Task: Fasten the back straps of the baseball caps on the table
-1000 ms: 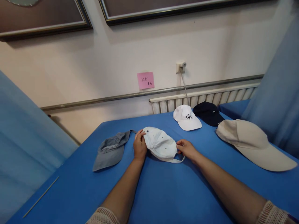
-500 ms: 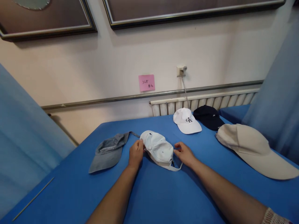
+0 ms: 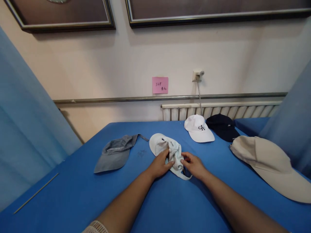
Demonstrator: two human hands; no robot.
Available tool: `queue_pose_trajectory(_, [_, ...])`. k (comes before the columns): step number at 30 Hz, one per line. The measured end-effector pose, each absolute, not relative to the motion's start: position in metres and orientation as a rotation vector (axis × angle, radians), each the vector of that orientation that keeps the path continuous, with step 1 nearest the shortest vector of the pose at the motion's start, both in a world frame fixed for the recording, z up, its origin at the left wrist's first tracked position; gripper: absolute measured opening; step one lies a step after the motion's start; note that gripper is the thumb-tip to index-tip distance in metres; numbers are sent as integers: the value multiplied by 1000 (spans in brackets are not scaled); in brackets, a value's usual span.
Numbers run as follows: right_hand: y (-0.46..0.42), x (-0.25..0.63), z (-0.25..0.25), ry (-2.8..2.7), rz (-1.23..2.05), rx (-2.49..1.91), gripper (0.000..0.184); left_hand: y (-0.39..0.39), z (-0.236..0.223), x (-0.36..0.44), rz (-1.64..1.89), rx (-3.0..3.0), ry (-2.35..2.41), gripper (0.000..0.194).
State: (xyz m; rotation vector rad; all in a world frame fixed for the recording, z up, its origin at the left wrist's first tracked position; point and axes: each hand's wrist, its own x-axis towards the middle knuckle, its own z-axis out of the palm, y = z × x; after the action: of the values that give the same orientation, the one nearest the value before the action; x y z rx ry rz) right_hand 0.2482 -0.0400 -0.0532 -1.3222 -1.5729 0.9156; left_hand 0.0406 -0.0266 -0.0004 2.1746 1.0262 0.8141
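Note:
A pale mint-white baseball cap lies on the blue table with its brim to the far left and its strap loop toward me on the right. My left hand is on the near side of the crown, fingers pushed into the crumpled fabric and thumb at its lower edge. At the back edge, just above the strap opening, my right hand pinches the fabric between thumb and fingers. Some fingertips are hidden by the folds. Left of it rests a grey cap, its strap stretched toward the pale cap.
Behind to the right are a white cap, a navy cap and a large beige cap. A thin stick lies at the table's left edge. Blue curtains hang at both sides, and a radiator stands behind.
My left hand has moved right from the brim side onto the crown, which is now crumpled inward. My right hand has closed on the cap's back edge. The view has shifted slightly.

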Motion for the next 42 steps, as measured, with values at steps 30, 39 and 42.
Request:
queue_pose_trajectory(30, [-55,239,-28,-1487,895,-1209,69,-32,1,49,616,2603,859,62])
queue_pose_trajectory(39, [-49,254,-24,-1568,641,-1619,59,-26,0,33,468,2526,1028,31])
queue_pose_trajectory(42, [-41,262,-34,-1506,656,-1622,55,-27,4,34,443,2496,1154,23])
